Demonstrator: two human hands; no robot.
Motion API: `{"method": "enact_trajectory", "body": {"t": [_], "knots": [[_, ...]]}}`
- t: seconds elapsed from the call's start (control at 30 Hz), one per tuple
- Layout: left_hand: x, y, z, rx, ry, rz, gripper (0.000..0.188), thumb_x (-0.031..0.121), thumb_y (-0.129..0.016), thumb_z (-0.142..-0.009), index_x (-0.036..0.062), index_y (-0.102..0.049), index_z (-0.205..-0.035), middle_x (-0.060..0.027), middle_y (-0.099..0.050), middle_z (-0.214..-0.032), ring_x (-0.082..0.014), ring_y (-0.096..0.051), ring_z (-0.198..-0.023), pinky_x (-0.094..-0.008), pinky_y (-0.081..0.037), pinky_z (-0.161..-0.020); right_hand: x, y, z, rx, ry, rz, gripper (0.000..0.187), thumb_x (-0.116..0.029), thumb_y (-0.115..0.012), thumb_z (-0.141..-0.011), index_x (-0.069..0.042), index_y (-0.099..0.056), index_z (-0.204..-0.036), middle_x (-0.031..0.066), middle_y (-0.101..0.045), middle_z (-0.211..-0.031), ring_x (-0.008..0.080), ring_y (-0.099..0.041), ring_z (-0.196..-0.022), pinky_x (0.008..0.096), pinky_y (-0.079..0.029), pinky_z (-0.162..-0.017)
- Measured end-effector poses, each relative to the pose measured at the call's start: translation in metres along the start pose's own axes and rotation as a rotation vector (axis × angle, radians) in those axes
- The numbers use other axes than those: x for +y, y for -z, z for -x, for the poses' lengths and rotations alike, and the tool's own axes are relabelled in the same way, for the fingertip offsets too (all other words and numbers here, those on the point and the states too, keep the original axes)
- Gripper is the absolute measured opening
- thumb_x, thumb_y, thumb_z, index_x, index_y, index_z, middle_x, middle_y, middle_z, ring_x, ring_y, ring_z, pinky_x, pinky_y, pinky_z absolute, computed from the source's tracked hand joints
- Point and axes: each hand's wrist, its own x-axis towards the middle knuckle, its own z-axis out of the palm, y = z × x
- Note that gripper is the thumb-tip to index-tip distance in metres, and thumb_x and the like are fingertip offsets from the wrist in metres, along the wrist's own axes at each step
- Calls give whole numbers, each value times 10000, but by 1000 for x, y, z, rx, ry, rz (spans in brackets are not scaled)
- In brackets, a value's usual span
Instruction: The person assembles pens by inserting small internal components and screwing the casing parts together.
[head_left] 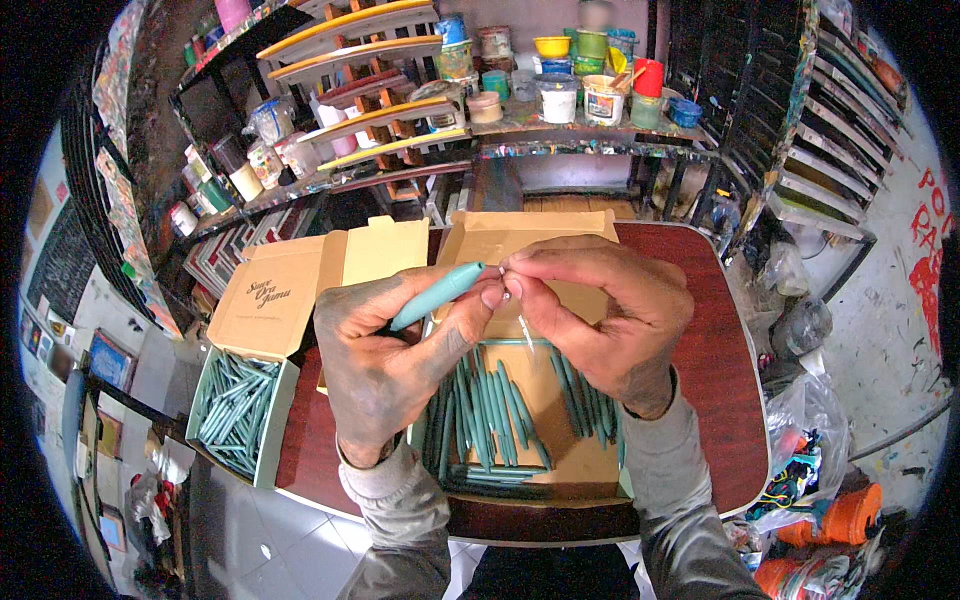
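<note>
My left hand [375,345] is closed around a teal pen barrel [440,294], tilted with one end up toward the right. Thumb and fingers of my right hand [625,310] pinch a thin whitish refill-like tube [526,332], which hangs down beneath the fingertips. Both hands' fingertips meet at its small upper end; the exact contact is hard to make out. Below my hands, an open cardboard box [585,470] holds teal pen barrels [490,415] in two upright groups, with several more lying crosswise at its near side.
An open box [275,455] full of teal pen parts [238,410] stands at the left of the dark red table [715,400]. Paint tubs [557,100] crowd the shelf behind. At right on the floor are a clear plastic bag [815,420] and orange containers [850,515].
</note>
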Motion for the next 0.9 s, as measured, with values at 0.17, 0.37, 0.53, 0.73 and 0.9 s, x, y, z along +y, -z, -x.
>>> {"method": "enact_trajectory", "body": {"t": [0.17, 0.37, 0.53, 0.73, 0.9], "knots": [[1, 0, 1, 0, 11, 16, 199, 32, -758, -781, -32, -721, -966, -82, -729, -852, -94, -647, -745, -227, -516, -675, 1, 0, 1, 24, 17, -22, 173, 69, -719, -739, 30, -701, -907, 150, -717, -870, 222, -710, -800, 307, -569, -719], [0, 0, -1, -15, -4, 74, 212, 12, -755, -785, -47, -711, -984, -94, -726, -870, -96, -647, -784, -231, -521, -715, -1, -3, 2, 36, -22, 29, 176, 72, -719, -737, 30, -700, -907, 155, -717, -883, 226, -711, -813, 308, -568, -733], [4, -4, 0, 30, 58, 59, 182, 26, -752, -796, -33, -722, -965, -51, -703, -785, -52, -582, -650, -186, -458, -568, -1, -2, 2, 28, -33, -11, 165, 80, -704, -741, 25, -696, -897, 151, -713, -873, 232, -706, -818, 316, -565, -734], [4, -4, 2, 16, 42, 21, 158, 38, -751, -802, -26, -727, -944, -25, -677, -728, -34, -537, -578, -171, -398, -492, 1, 0, -4, -35, 6, -72, 150, 84, -696, -746, 17, -670, -877, 136, -693, -874, 220, -693, -830, 313, -554, -761], [2, -10, 0, 82, -6, 33, 150, 24, -751, -796, -35, -725, -932, -28, -684, -740, -29, -537, -598, -166, -400, -509, 2, -3, 0, 38, -78, -151, 172, 61, -714, -751, 21, -660, -909, 127, -691, -880, 205, -689, -844, 298, -550, -759]]}}
